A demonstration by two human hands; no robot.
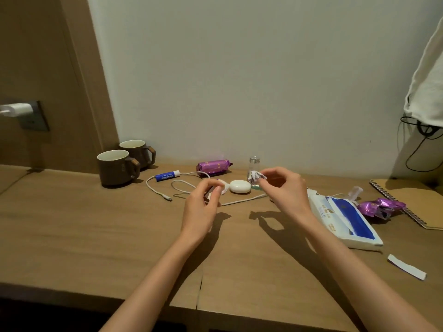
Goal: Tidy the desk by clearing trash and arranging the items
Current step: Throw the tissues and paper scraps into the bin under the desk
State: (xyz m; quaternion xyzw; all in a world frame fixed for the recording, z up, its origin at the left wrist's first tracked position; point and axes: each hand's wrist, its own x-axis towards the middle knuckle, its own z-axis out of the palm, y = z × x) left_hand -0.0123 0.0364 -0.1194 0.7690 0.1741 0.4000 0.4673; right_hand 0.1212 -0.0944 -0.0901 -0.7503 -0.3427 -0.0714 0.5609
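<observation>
My right hand (285, 188) pinches a small crumpled wrapper (256, 177) above the desk, in front of a small clear bottle (254, 165). My left hand (205, 203) grips a bit of white wrapper scrap (224, 189) at its fingertips, just left of a white oval case (240, 186). A white cable (182, 185) loops across the desk behind both hands. A blue lip balm tube (167, 175) and a purple snack pack (213, 167) lie further back.
Two brown mugs (118, 166) stand at the back left. At the right lie a blue-and-white tissue pack (345, 219), crumpled purple wrappers (381, 207), a spiral notebook (417, 200) and a white paper strip (406, 267). A charger sits in the left wall socket (33, 116).
</observation>
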